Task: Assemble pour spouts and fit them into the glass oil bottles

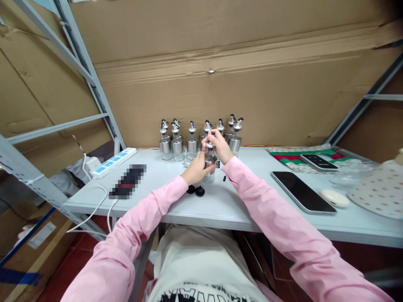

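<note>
An oil bottle point(209, 176) of clear glass with a metal sleeve stands upright on the desk in front of me. My left hand point(195, 168) is wrapped around its body. The fingers of my right hand point(221, 147) are closed on the pourer top point(210, 144), which they partly cover. Close to the bottle's base lie two round black caps, one black cap point(200, 191) nearer me. A tiny black piece point(224, 178) rests to the right, and another small dark piece point(218, 164) shows beside the bottle. Behind my hands, several similar bottles point(178, 147) with spouts stand in a cluster.
On the left are a white power strip point(115, 161), a pixelated dark object point(127, 181) and white cables point(102, 200). To the right lie a phone point(302, 192), a small black-faced device point(319, 162), a cream oval object point(334, 198) and patterned cloth point(285, 157). Cardboard point(239, 92) backs the desk.
</note>
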Demonstrator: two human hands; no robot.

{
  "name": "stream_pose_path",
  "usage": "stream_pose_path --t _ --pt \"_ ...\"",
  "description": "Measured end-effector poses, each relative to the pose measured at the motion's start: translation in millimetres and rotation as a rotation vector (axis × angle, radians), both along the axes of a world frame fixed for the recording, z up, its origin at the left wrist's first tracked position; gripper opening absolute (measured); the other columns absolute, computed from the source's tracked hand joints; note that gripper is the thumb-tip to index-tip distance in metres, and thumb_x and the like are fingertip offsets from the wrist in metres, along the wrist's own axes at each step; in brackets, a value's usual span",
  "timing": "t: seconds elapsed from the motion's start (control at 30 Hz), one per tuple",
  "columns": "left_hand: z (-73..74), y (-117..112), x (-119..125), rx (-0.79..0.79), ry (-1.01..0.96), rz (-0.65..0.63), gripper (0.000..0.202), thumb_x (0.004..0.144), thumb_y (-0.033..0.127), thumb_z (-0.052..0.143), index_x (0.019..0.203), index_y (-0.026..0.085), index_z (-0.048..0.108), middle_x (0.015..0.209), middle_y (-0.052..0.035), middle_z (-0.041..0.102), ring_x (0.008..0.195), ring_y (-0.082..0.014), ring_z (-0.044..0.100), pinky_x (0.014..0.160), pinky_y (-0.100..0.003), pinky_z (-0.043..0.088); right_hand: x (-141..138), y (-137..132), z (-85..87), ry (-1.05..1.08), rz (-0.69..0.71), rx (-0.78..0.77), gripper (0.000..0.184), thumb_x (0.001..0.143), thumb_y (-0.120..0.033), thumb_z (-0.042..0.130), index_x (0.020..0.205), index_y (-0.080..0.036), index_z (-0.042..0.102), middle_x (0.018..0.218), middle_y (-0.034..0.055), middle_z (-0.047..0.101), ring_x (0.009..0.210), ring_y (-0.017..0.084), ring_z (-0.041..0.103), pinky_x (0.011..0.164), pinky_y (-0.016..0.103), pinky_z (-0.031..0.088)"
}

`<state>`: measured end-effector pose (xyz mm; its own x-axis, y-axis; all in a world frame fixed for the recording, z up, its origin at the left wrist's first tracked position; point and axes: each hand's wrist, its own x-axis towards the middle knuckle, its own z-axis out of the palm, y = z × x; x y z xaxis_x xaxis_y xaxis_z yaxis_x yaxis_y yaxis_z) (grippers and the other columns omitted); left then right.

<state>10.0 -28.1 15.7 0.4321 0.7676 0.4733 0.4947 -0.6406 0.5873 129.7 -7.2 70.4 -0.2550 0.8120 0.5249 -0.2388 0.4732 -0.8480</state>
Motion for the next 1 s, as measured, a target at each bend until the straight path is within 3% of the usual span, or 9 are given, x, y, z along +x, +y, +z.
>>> stream_pose_path --t 0.17,0.3,0.4,0.53,0.63,0.8,1.0 --pt "-1.0 -1.6 -0.2 -0.003 -0.009 -0.005 0.061 0.079 0.035 0.057 0.127 0.011 0.029 0.129 -0.0188 0.039 0.123 -0.0291 0.04 0.104 -0.042 0.032 -0.1 -2.4 -3.3 -0.06 -0.023 0.028 0.032 0.075 -0.052 0.051 0.083 -0.024 0.036 0.058 -0.0061 0.051 0.052 0.011 0.047 0.048 0.023 0.036" --pt "4.0 -8.5 -0.3 -0.02 -0.003 0.047 0.053 0.079 0.041 0.057 0.12 0.014 0.037 0.123 -0.0159 0.045 0.114 -0.0288 0.049 0.097 -0.043 0.039 4.3 -2.8 -10.4 -0.106 -0.159 0.118 0.038 0.08 -0.056 0.043 0.101 -0.025 0.042 0.08 0.0006 0.058 0.075 0.015 0.056 0.061 0.027 0.044" --pt "20.1 -7.7 -3.6 0.085 -0.094 0.154 0.05 0.081 0.042 0.055 0.119 0.015 0.036 0.118 -0.0134 0.046 0.111 -0.0266 0.05 0.096 -0.041 0.039 16.1 5.9 -17.9 0.014 -0.389 0.174 0.043 0.083 -0.058 0.034 0.112 -0.026 0.04 0.099 0.0047 0.058 0.087 0.016 0.057 0.07 0.03 0.047" --pt "49.8 13.5 -16.7 0.195 -0.2 0.356 0.05 0.083 0.04 0.052 0.121 0.016 0.031 0.123 -0.0141 0.042 0.118 -0.0253 0.045 0.1 -0.039 0.035 35.9 25.3 -29.4 0.121 -0.657 0.12 0.039 0.085 -0.053 0.032 0.107 -0.023 0.042 0.087 0.0026 0.058 0.073 0.013 0.058 0.065 0.027 0.047" --pt "59.8 38.2 -28.9 0.184 -0.188 0.435 0.049 0.083 0.038 0.053 0.122 0.017 0.03 0.127 -0.0148 0.039 0.123 -0.0252 0.04 0.103 -0.038 0.032 44.4 35.3 -38.0 0.103 -0.716 0.036 0.033 0.084 -0.05 0.036 0.1 -0.022 0.043 0.079 0.0002 0.057 0.066 0.011 0.057 0.059 0.024 0.044" --pt "49.3 69.4 -40.0 0.086 -0.141 0.506 0.051 0.085 0.039 0.05 0.125 0.016 0.029 0.132 -0.0174 0.035 0.126 -0.027 0.038 0.102 -0.039 0.033 48.3 39.7 -45.4 0.128 -0.718 -0.02 0.028 0.084 -0.045 0.04 0.099 -0.022 0.041 0.074 -0.0021 0.056 0.062 0.01 0.055 0.054 0.022 0.042" --pt "42.0 84.5 -32.4 0.075 -0.007 0.502 0.051 0.086 0.035 0.049 0.126 0.01 0.029 0.129 -0.0214 0.036 0.123 -0.0316 0.042 0.098 -0.043 0.036 49.8 38.8 -48.4 0.079 -0.709 -0.043 0.027 0.084 -0.042 0.04 0.101 -0.021 0.041 0.075 -0.0017 0.057 0.063 0.011 0.056 0.056 0.024 0.043"
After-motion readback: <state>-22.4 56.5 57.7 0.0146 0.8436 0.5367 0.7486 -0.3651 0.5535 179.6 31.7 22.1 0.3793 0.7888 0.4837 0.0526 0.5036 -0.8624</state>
